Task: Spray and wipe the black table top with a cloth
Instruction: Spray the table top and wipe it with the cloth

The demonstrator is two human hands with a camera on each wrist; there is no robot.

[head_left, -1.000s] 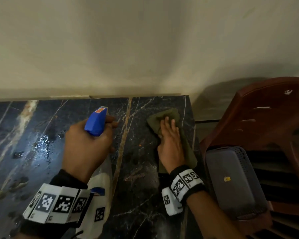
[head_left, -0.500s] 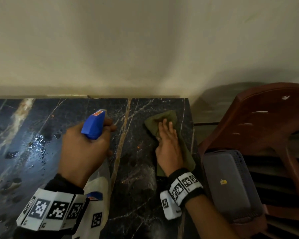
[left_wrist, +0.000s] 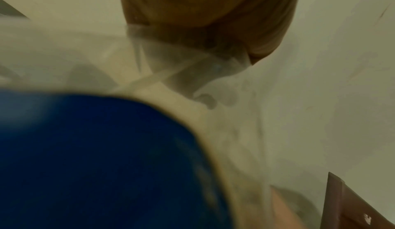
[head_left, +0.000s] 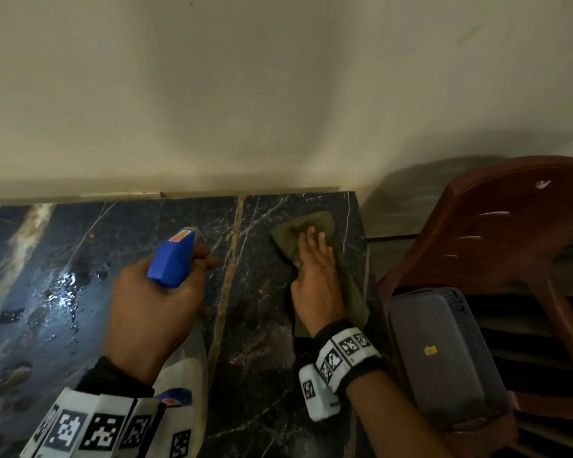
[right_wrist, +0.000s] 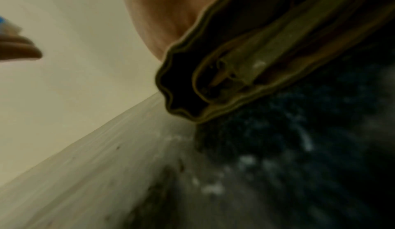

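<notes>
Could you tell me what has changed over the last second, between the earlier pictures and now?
Very little: the right hand stays pressed flat on the green cloth at the table top's far right corner, shifting only slightly. The left hand still grips the spray bottle. The wet patch remains unwiped.

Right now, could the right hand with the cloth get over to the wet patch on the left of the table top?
Probably not directly: the left hand holding the spray bottle sits between the right hand on the cloth and the wet patch.
</notes>
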